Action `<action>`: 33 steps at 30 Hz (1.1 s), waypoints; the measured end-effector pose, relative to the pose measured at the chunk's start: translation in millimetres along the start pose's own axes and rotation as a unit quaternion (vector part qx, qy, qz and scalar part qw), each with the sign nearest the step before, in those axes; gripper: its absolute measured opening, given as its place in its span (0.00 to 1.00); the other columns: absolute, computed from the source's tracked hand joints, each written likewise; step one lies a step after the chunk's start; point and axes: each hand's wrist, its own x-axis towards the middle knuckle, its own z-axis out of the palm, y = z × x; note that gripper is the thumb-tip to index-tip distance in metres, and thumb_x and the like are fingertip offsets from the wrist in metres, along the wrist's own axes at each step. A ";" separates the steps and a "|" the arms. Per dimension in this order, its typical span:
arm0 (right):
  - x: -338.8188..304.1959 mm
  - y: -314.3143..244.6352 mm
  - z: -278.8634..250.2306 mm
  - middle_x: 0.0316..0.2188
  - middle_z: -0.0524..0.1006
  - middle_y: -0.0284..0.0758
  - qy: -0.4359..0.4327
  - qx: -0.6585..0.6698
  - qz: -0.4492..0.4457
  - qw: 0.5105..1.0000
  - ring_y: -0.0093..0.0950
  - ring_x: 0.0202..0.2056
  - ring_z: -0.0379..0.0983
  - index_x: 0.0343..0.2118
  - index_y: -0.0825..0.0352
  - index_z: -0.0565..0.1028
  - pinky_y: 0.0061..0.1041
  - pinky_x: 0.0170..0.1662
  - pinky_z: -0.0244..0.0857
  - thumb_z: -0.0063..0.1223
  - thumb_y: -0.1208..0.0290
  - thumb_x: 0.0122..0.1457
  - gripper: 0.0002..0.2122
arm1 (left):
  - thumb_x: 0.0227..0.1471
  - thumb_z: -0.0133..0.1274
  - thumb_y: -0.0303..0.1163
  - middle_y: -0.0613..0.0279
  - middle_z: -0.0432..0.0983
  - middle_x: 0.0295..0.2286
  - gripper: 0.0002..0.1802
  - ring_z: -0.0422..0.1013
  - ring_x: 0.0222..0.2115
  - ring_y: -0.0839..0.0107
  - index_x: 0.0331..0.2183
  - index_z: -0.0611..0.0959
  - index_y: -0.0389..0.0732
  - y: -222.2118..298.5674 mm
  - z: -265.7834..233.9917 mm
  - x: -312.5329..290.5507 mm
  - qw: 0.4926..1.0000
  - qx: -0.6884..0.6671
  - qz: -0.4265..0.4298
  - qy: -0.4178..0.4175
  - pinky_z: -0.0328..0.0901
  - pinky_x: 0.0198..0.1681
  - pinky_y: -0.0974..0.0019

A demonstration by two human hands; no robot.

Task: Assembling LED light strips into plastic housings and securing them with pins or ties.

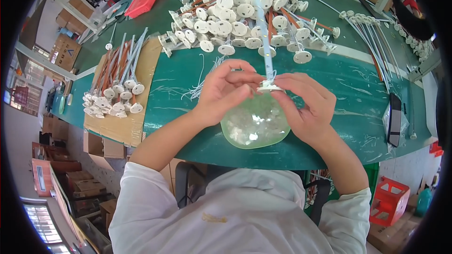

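Note:
An LED strip on a thin bar rises from a white round base in front of me, with a thin white wire looped at its foot. My right hand grips this base, thumb beneath and fingers above. At the base's left edge, my left hand is closed in a pinch; whatever its fingertips hold is too small to make out. Under both hands lies a translucent green bowl containing small shiny clear or silvery pieces. Thin white wires lie loose beside my left hand.
A big pile of white-based strips covers the far side of the green table. More strips rest on a cardboard sheet at the left. A black device lies at the right, and a red basket stands at the far left.

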 end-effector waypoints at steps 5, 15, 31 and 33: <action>-0.8 1.1 5.1 0.35 0.80 0.38 -0.006 -0.017 -0.096 0.995 0.33 0.31 0.76 0.33 0.68 0.80 0.27 0.33 0.69 0.67 0.81 0.42 0.13 | 0.56 0.55 0.23 0.45 0.73 0.49 0.26 0.70 0.51 0.62 0.55 0.70 0.31 -0.7 -0.9 -3.9 0.992 -0.111 -0.020 -0.049 0.66 0.55 0.59; -2.1 -1.9 -4.6 0.33 0.78 0.34 -0.007 -0.128 -0.172 0.977 0.32 0.28 0.72 0.33 0.66 0.80 0.24 0.29 0.68 0.68 0.80 0.36 0.16 | 0.48 0.58 0.13 0.46 0.76 0.45 0.22 0.74 0.46 0.64 0.48 0.78 0.27 1.8 4.8 -9.8 0.994 -0.090 0.018 -0.064 0.70 0.51 0.62; -1.7 2.9 -1.4 0.32 0.79 0.40 -0.016 0.004 -0.090 0.996 0.33 0.28 0.76 0.33 0.70 0.79 0.24 0.28 0.69 0.64 0.85 0.38 0.15 | 0.55 0.54 0.25 0.44 0.71 0.51 0.26 0.70 0.52 0.59 0.55 0.70 0.29 9.4 -1.1 -3.2 0.986 -0.111 -0.061 -0.105 0.63 0.58 0.54; -1.9 4.7 -0.1 0.33 0.79 0.39 -0.008 -0.019 -0.133 0.991 0.33 0.28 0.77 0.33 0.70 0.79 0.24 0.28 0.69 0.64 0.86 0.39 0.14 | 0.55 0.54 0.25 0.44 0.71 0.51 0.27 0.69 0.53 0.58 0.56 0.69 0.29 8.7 -0.3 -1.7 0.985 -0.117 -0.061 -0.107 0.62 0.59 0.53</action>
